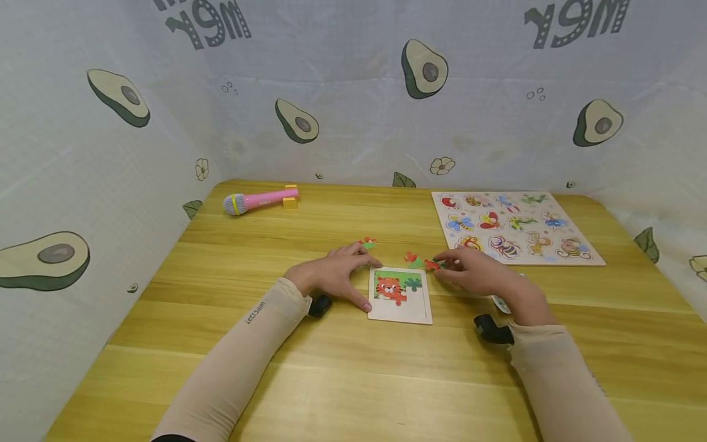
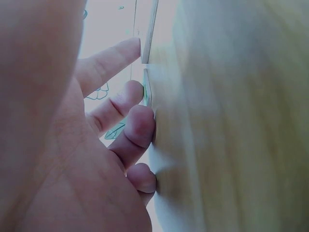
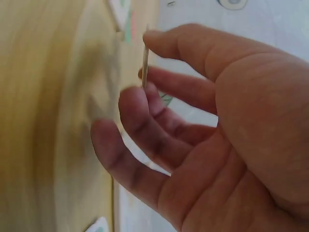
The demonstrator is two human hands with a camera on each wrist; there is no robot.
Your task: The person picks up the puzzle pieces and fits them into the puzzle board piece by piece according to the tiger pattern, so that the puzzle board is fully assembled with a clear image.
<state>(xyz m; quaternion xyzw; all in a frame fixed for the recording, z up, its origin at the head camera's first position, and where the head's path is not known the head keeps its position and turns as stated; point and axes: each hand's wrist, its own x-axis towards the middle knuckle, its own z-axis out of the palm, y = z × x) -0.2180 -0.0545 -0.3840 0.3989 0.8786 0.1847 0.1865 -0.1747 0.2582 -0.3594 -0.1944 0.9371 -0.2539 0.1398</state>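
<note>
Tiger puzzle board [image 1: 400,313], lying flat on the wooden table [image 1: 342,387] between the two hands. Fitted pieces bearing the tiger's face [image 1: 388,286] occupy its upper left, with a green section [image 1: 413,284] at the upper right; the lower part and right side show bare wood (the filling may be judged roughly half done). Left hand [image 1: 339,276]: fingers spread and gripping nothing, the thumb against the board's left edge, the index finger near its upper left corner. Right hand [image 1: 477,271]: thumb and fingers pinch a thin piece [image 3: 145,60], seen edge-on in the right wrist view. Left to place, apparently, are this piece and the loose ones: a red-and-green piece [image 1: 411,258] just beyond the board's upper edge, and a second loose piece [image 1: 367,243] beyond the left hand. Farther out, an insect puzzle [image 1: 508,231] lies at the far right and a pink toy microphone [image 1: 270,197] at the far left.
</note>
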